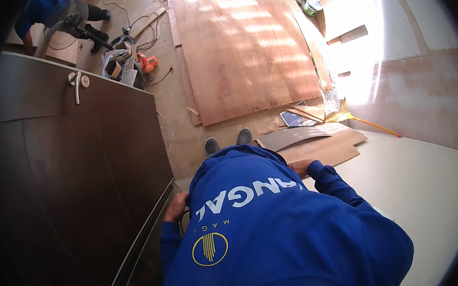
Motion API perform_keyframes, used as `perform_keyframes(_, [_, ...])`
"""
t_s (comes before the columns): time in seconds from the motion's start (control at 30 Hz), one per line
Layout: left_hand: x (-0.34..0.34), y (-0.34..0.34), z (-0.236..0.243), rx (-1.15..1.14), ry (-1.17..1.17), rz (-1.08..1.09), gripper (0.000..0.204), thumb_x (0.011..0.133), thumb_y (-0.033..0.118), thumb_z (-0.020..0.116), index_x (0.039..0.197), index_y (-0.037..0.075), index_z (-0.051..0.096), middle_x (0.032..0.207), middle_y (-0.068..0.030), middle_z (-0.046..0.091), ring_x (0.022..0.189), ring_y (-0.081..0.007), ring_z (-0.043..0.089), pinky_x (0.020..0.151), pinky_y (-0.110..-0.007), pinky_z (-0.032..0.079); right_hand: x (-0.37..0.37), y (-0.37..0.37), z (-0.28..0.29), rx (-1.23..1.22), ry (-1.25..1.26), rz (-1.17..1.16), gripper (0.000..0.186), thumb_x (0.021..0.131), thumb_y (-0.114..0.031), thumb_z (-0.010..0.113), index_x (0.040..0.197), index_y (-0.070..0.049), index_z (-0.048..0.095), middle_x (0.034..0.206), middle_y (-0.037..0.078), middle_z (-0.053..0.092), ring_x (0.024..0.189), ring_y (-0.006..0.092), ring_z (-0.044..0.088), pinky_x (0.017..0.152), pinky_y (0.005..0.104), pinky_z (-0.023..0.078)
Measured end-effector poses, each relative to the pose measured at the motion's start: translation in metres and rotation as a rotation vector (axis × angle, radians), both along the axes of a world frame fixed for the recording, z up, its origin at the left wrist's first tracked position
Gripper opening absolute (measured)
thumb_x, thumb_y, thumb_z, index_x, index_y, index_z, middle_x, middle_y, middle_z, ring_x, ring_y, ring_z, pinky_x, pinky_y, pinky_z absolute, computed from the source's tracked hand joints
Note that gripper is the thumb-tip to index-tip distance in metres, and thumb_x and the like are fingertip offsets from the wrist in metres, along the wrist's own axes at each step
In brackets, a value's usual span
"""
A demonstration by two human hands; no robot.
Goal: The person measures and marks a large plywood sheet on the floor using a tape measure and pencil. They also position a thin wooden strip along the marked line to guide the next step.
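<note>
My left hand (176, 207) is low at my left side, beside the dark brown door (73, 169). Its fingers look curled in against the hem of my blue sweatshirt (287, 221); a thin dark loop shows just below, and what the hand holds, if anything, is hidden. At my right hip is my right hand (299, 167), the wrist bent inward, in front of thin wooden offcuts (340, 142). The sweatshirt covers its fingers, so its grip is not visible. A metal lever handle (77, 85) is on the door.
Large plywood sheets (246, 54) lie ahead of my feet. A yellow broom (368, 122) lies beyond a pale panel (416, 193) at right. At far left, another person (50, 8) works near a fan, cables, an orange power tool (147, 63) and a cluttered container (118, 66).
</note>
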State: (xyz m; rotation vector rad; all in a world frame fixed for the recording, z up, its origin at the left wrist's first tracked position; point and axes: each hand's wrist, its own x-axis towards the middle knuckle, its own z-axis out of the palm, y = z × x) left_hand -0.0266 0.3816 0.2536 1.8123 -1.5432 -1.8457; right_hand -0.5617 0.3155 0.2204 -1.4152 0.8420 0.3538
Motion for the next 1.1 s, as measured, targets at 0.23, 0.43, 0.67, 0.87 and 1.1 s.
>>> perform_keyframes(0.23, [0.027, -0.016, -0.018, 0.33, 0.061, 0.189, 0.042, 0.098, 0.037, 0.046, 0.105, 0.004, 0.071, 0.096, -0.0101, 0.072, 0.089, -0.0233, 0.067, 0.07, -0.037, 0.051, -0.013, -0.03, -0.027, 0.233, 0.205, -0.357, 0.026, 0.084, -0.017, 0.063, 0.101, -0.003, 0.076, 0.079, 0.004, 0.073, 0.071, 0.0144, 0.065, 0.068, 0.03, 0.053])
perform_keyframes(0.43, [0.049, -0.031, -0.026, 0.352, 0.007, 0.438, 0.032, 0.091, 0.036, 0.057, 0.099, 0.011, 0.075, 0.092, -0.0002, 0.071, 0.088, -0.0135, 0.065, 0.07, -0.032, 0.048, -0.014, -0.034, -0.07, -0.205, 0.472, -0.587, 0.028, 0.087, -0.024, 0.061, 0.092, 0.0, 0.074, 0.078, 0.011, 0.073, 0.071, 0.0196, 0.069, 0.066, 0.034, 0.054])
perform_keyframes(0.67, [0.082, 0.01, -0.079, 0.378, -0.139, 0.608, 0.022, 0.087, 0.03, 0.064, 0.096, 0.013, 0.074, 0.085, 0.0007, 0.069, 0.077, -0.0116, 0.066, 0.057, -0.028, 0.044, 0.014, 0.014, -0.089, 0.112, 0.461, -0.819, 0.021, 0.091, -0.021, 0.061, 0.091, -0.004, 0.072, 0.078, 0.008, 0.071, 0.066, 0.0154, 0.067, 0.056, 0.0282, 0.052])
perform_keyframes(0.87, [0.089, 0.057, -0.113, 0.53, -0.135, 0.608, 0.023, 0.087, 0.031, 0.064, 0.097, 0.011, 0.072, 0.088, -0.0012, 0.07, 0.075, -0.0157, 0.068, 0.058, -0.033, 0.047, 0.038, 0.049, -0.094, 0.17, 0.563, -0.845, 0.018, 0.085, -0.021, 0.064, 0.082, -0.006, 0.073, 0.068, 0.005, 0.068, 0.055, 0.0143, 0.062, 0.046, 0.0281, 0.045])
perform_keyframes(1.1, [0.11, 0.048, -0.118, 0.501, -0.112, 0.563, 0.022, 0.089, 0.03, 0.063, 0.098, 0.011, 0.071, 0.087, -0.0012, 0.07, 0.075, -0.0158, 0.069, 0.058, -0.032, 0.047, 0.067, 0.067, -0.105, 0.084, 0.487, -0.859, 0.02, 0.083, -0.023, 0.065, 0.084, -0.006, 0.075, 0.07, 0.008, 0.069, 0.061, 0.0176, 0.063, 0.057, 0.0339, 0.051])
